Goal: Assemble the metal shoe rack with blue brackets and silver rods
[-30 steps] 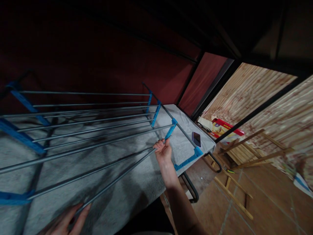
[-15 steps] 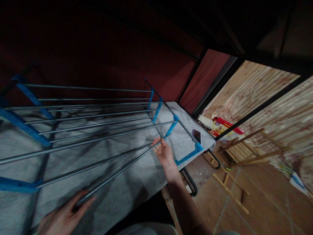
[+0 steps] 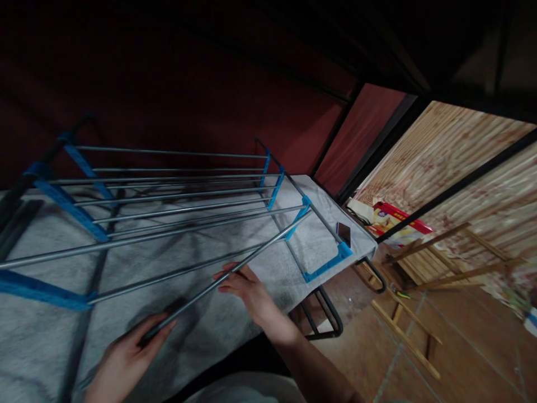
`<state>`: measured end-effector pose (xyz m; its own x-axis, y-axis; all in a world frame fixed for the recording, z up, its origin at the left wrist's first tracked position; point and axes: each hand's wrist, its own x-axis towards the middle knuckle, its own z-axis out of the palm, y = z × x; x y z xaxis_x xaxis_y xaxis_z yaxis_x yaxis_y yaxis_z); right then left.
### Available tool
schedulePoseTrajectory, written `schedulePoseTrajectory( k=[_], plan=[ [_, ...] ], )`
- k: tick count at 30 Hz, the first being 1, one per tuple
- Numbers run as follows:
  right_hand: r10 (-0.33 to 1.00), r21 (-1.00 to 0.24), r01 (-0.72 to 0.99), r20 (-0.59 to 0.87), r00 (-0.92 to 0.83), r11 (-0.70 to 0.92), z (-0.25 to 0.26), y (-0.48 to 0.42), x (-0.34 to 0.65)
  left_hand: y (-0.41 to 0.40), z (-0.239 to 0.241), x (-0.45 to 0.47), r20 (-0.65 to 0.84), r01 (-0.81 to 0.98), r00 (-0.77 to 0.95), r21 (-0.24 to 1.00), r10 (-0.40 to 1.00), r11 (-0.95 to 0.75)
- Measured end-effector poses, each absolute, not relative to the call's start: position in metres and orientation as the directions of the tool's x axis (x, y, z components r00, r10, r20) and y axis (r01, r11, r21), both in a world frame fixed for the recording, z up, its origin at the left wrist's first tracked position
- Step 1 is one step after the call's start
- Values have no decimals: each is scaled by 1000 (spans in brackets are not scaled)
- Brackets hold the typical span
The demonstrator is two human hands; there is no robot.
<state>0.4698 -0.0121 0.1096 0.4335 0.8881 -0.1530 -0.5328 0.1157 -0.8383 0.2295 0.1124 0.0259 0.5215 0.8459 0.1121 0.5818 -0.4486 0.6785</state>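
A loose grey metal rod point(image 3: 268, 244) slants across the near side of a rack point(image 3: 197, 228) made of metal rods and blue plastic brackets. My left hand point(image 3: 130, 350) is closed around the rod's lower part. Farther up, near its middle, my right hand point(image 3: 243, 285) has the rod between thumb and fingers. The rod's far end crosses in front of a blue bracket point(image 3: 302, 210); whether they touch I cannot tell. The nearest blue bracket on the right point(image 3: 329, 263) has no rod in it. Another near bracket point(image 3: 46, 291) lies at left, joined to a rod.
The rack lies on a grey cloth-covered surface point(image 3: 289, 291) with a phone point(image 3: 343, 233) near its right end. Black metal bars point(image 3: 331, 319) stick out beside it. On the tiled floor at right are wooden frames point(image 3: 406, 336) and a red-yellow box point(image 3: 398, 221).
My right hand has slid down the rod, away from its far end, toward my left hand. The rod's far end has risen slightly to the right. The view has shifted a little.
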Motion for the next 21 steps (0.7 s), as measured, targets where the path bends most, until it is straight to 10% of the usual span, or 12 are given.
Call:
schedulePoseTrajectory(
  k=[4,13,21],
  plan=[
    [914,-895,-415,-18,406,167,116,-6,446,101,39,247,13,484,493,827,870,-287],
    [707,-911,-110,229,669,399,161,-10,494,76,63,276,326,241,509,834,797,-496],
    [723,-866,458,445,528,198,168,-15,514,72,59,268,348,191,460,860,817,-473]
  ],
)
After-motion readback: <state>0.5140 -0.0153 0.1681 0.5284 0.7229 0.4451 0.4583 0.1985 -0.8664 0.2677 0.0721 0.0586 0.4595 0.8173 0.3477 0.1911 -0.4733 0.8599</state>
